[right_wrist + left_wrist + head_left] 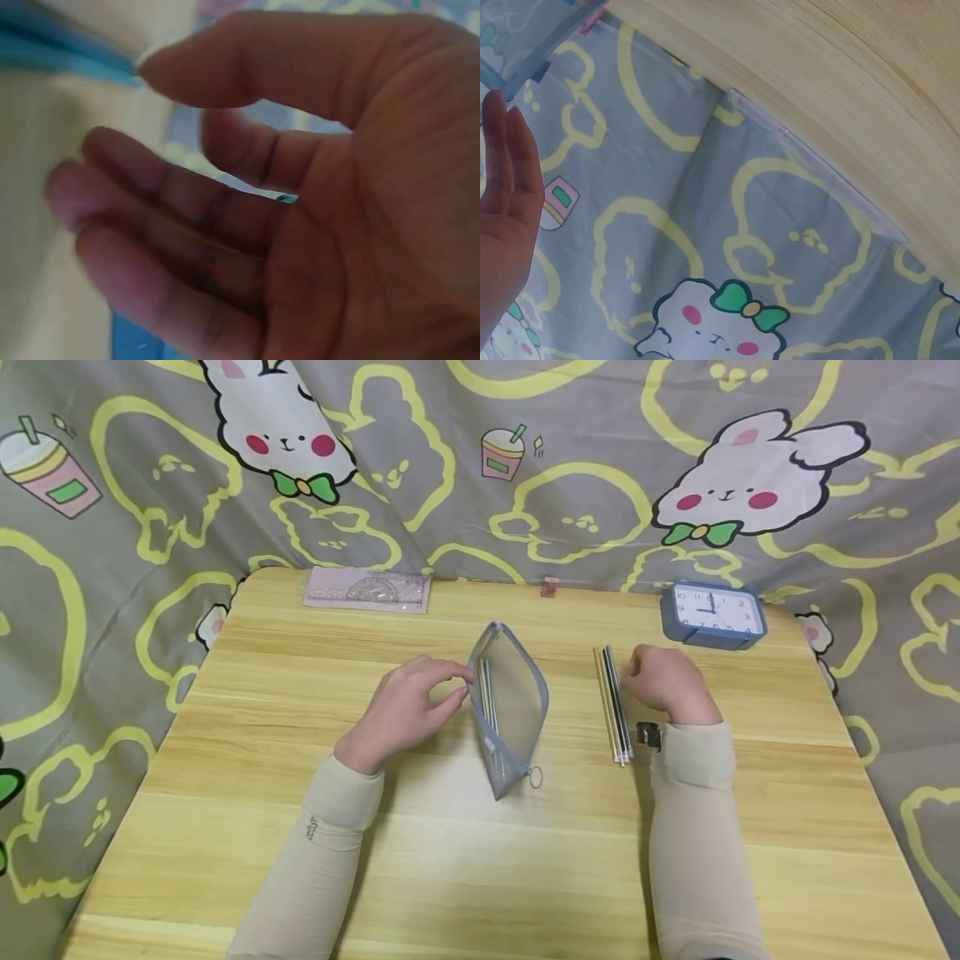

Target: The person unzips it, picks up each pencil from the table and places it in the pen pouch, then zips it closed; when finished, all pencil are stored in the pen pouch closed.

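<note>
A translucent grey-blue zippered pencil case (525,760) stands with its mouth spread apart at the middle of the table; its ring pull hangs at the near end. A few slim pencils (487,693) lean inside it. At its left rim, my left hand (408,706) pinches the edge between thumb and index finger. The left wrist view shows this hand's straight fingers (514,157) at the case's edge. To the right lies a row of several pencils (613,710). My right hand (667,681) is just right of them, its fingers (150,277) loosely bent and holding nothing.
A pale pink ruler set (367,591) with a clear protractor lies at the table's back left. Near the back edge is a small reddish item (550,587), perhaps a sharpener. A blue clock (712,616) stands at the back right. A patterned curtain (585,460) hangs behind the table.
</note>
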